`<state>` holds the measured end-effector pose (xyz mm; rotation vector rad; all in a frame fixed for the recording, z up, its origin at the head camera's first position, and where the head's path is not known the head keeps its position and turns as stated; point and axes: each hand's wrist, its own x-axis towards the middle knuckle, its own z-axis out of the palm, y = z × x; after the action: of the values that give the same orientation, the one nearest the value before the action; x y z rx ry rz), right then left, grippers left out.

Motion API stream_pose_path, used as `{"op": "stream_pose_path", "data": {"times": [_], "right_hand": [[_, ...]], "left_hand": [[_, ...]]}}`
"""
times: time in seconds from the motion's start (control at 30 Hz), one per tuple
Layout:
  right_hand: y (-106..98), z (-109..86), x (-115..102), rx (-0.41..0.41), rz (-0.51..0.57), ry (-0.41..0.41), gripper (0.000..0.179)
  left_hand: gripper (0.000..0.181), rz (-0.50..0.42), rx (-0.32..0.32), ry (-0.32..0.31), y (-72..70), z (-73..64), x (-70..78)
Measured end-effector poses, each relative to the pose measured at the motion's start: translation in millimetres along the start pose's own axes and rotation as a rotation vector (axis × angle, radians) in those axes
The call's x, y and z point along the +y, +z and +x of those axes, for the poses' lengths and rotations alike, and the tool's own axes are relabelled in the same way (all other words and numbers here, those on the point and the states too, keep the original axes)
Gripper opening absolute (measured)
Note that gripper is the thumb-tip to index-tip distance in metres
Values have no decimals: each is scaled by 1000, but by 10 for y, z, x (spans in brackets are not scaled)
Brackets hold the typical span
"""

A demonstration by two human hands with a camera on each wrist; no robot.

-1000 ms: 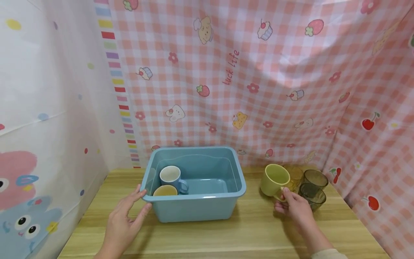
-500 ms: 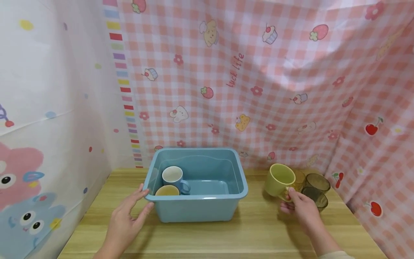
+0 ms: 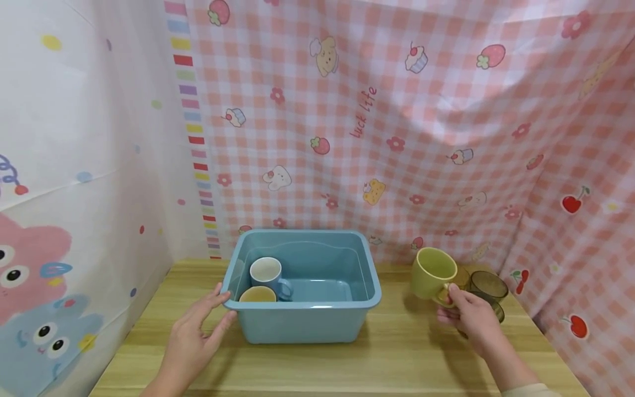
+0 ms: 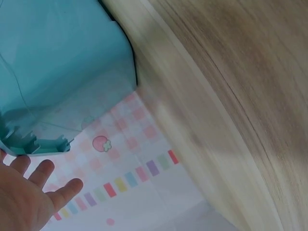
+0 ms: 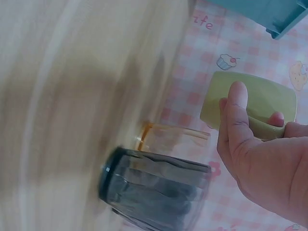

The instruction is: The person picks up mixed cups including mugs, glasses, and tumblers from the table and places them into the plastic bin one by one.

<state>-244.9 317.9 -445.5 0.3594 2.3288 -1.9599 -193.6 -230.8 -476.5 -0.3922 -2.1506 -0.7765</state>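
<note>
A yellow-green mug (image 3: 428, 281) hangs just above the table at the right, its mouth up in the head view. My right hand (image 3: 474, 321) grips it by the handle; in the right wrist view the fingers pass through and along the handle, and the base of the mug (image 5: 240, 96) is apart from the tabletop. At the left front corner of the blue plastic basin (image 3: 300, 325) is my left hand (image 3: 190, 337), its fingers loosely spread and touching the rim. Inside the basin's left end stand a blue mug (image 3: 270, 282) with white inside and a yellow cup (image 3: 258, 295), partly hidden by the front wall.
Behind the right hand stand smoky dark glasses (image 3: 488, 285), one partly covered by the hand, and an amber glass (image 3: 462, 277). A checked pink cloth (image 3: 297, 204) hangs right behind the basin. The wooden table (image 3: 317, 369) extends in front.
The yellow-green mug has risen slightly off the table and shifted a little right, away from the basin, in the right hand. The left hand stays at the basin's rim. The head view has shifted slightly.
</note>
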Motion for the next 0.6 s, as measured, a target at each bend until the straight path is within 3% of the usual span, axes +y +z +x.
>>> {"op": "stream_pose_path", "data": {"times": [0.6], "right_hand": [[-131,-38,-291,-98,6,-21,50]], "left_hand": [[55,-9,16,35,-11,12,4]]}}
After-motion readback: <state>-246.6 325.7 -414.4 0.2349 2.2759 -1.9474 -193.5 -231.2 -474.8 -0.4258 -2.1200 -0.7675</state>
